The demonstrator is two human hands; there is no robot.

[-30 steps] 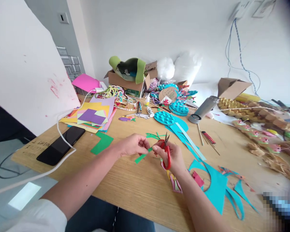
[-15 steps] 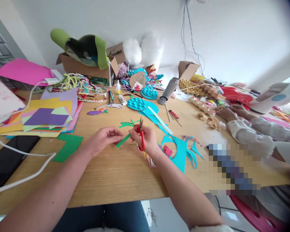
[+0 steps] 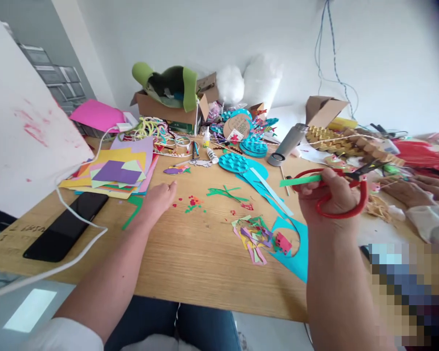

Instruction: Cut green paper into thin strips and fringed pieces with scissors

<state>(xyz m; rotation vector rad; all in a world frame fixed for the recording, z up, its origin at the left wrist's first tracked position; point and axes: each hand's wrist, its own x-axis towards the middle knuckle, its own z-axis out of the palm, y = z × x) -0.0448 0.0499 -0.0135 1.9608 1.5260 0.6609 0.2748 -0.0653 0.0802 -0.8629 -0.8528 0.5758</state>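
My right hand (image 3: 331, 195) is raised over the right side of the table. It grips red-handled scissors (image 3: 362, 197), their dark blades pointing right, together with a green paper strip (image 3: 303, 180) that sticks out to the left. My left hand (image 3: 159, 199) is low over the table, fingers curled together; whatever it may hold is hidden. Just right of it lie tiny red and green paper bits (image 3: 193, 202). Thin green paper strips (image 3: 227, 193) are heaped between the hands. A green paper sheet (image 3: 133, 209) lies partly behind my left forearm.
Coloured paper sheets (image 3: 117, 173) and a black phone (image 3: 66, 226) with a white cable (image 3: 80, 225) lie left. Paper scraps (image 3: 254, 236) and blue cut paper (image 3: 292, 253) lie near my right arm. A grey flask (image 3: 289, 144) leans behind. Another person's hands (image 3: 406, 190) are at right.
My right hand has moved right and up with the scissors and strip, away from my left hand. My left hand has drawn apart to the left. The view has swung left.
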